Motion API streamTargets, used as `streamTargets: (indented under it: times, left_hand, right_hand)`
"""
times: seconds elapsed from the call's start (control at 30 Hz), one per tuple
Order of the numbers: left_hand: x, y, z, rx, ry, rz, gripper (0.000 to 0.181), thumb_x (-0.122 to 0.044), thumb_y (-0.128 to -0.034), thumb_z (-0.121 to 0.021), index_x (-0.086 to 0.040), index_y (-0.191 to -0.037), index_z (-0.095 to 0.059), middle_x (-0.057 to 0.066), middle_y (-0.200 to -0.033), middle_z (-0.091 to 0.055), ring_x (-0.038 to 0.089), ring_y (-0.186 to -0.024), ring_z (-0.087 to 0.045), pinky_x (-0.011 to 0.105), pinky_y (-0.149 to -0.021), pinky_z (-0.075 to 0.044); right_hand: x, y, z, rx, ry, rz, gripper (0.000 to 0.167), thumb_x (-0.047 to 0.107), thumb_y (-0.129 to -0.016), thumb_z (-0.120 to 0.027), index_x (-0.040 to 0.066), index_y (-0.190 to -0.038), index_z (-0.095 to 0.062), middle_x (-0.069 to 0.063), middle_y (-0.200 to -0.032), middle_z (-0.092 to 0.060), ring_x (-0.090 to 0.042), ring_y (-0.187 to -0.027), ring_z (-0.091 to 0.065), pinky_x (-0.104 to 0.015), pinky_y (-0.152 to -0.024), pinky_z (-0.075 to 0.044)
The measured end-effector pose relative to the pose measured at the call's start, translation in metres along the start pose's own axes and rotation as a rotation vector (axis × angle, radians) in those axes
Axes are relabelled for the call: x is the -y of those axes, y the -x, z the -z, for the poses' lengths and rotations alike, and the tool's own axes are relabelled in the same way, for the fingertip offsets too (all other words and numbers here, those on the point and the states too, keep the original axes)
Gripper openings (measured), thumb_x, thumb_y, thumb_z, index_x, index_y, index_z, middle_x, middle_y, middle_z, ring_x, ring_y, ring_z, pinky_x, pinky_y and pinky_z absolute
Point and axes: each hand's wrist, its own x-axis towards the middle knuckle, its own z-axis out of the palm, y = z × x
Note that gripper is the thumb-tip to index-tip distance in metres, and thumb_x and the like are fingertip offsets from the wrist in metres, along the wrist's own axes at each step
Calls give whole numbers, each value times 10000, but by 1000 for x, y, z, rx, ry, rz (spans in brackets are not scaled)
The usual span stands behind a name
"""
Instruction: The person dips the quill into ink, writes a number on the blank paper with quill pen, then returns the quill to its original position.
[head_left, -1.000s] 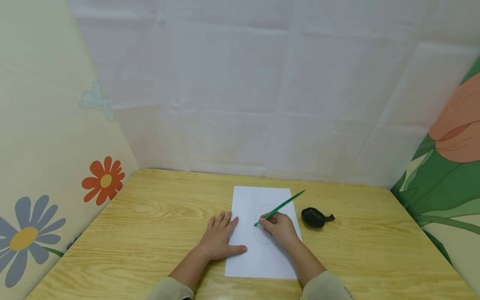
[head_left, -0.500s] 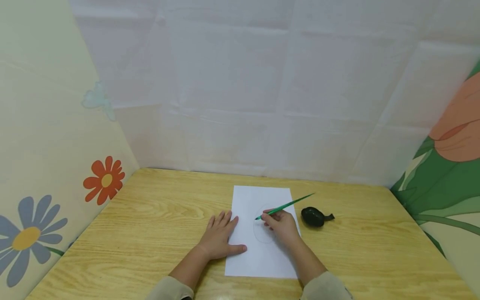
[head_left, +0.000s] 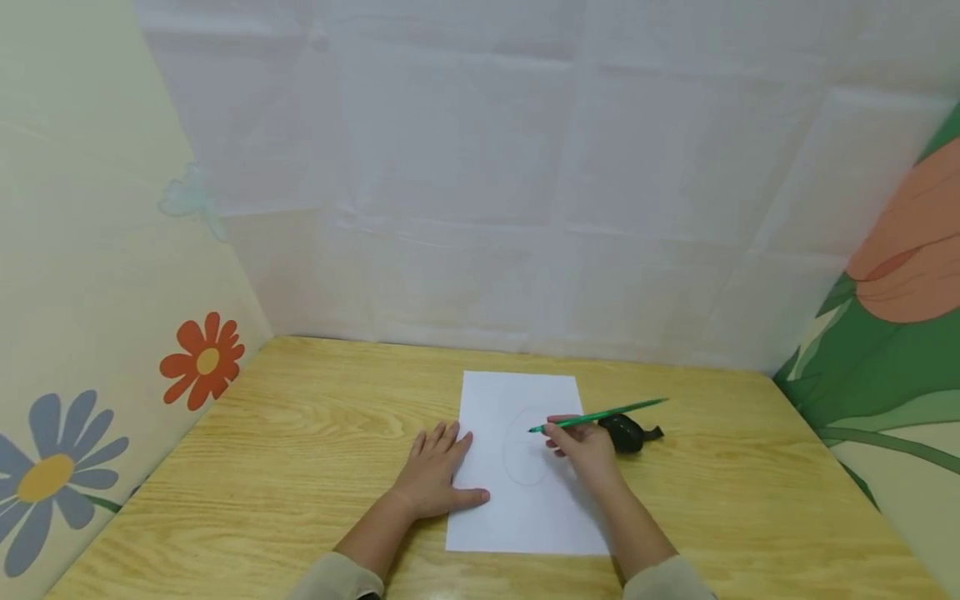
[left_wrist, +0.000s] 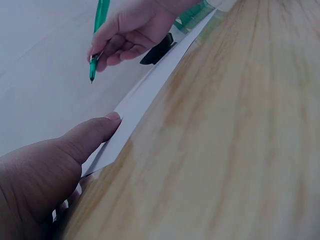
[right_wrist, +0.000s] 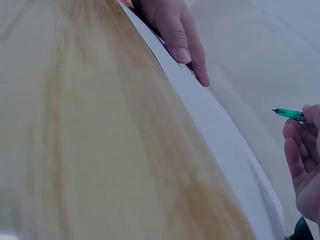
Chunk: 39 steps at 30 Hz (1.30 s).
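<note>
A white sheet of paper [head_left: 487,533] lies on the wooden table, with a faint oval outline [head_left: 505,454] drawn on it. My left hand [head_left: 438,475] rests flat across the sheet's left edge, fingers spread and thumb [left_wrist: 97,131] on the paper. Over the sheet's right side, my right hand [head_left: 588,454] pinches a green pen [head_left: 626,408] between thumb and fingers. The pen slants low, its tip pointing left and lifted off the paper, as the left wrist view shows. Just beyond the right hand sits a glossy black oval thing [head_left: 624,434] with a short tail, partly covered by that hand.
The wooden table [head_left: 315,433] extends to both sides of the sheet. A pale cloth wall [head_left: 450,208] stands behind it. Flower-printed panels [head_left: 90,275] flank the table on the left and right.
My right hand has moved up and right, away from the oval's left side. The pen has tipped flatter and lifted off the sheet. My left hand stays in place.
</note>
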Motion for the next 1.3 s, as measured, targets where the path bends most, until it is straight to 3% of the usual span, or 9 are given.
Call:
streamTargets:
  times: [0.17, 0.5, 0.7, 1.0, 1.3]
  left_hand:
    - [1, 3, 3, -4, 17, 3, 953, -641, -808, -665, -60, -1505, -373, 201, -1616, -221, 399, -1516, -120, 601, -1214, -54]
    - [4, 4, 2, -9, 16, 2, 963, -658, -806, -657, -67, -1509, -369, 196, -1619, -214, 394, -1518, -110, 601, -1214, -49]
    - [4, 4, 2, -5, 10, -1, 966, -662, -805, -653, -66, -1510, -366, 200, -1617, -216, 399, -1516, -115, 602, -1213, -53]
    - [5, 6, 4, 1, 9, 2, 966, -662, -809, -650, -63, -1511, -364, 198, -1618, -216, 399, -1517, -112, 599, -1215, -52]
    - [7, 9, 5, -6, 33, -11, 954, -633, -810, -666, -39, -1498, -377, 221, -1610, -220, 424, -1509, -110, 617, -1206, -40]
  right_hand:
    - [1, 0, 14, -28, -3, -4, 333, 141, -898, -711, -96, -1130, -669, -143, -901, -756, -57, -705, -669, -204, -664, -558]
    - [-2, -2, 36, -63, 21, -8, 331, 148, -909, -702, -87, -1139, -664, 14, -841, -751, -36, -702, -669, -198, -671, -559]
    - [-1, 0, 52, -59, 3, -58, 348, 150, -929, -678, -85, -1183, -641, 57, -876, -718, -27, -772, -668, -193, -727, -567]
    - [-3, 3, 72, -85, 7, -95, 368, 154, -949, -650, -78, -1233, -627, -44, -918, -748, -16, -762, -665, -175, -706, -565]
    - [-5, 2, 79, -122, -2, -70, 361, 113, -941, -651, -106, -1226, -614, 108, -797, -711, 16, -726, -658, -172, -678, -558]
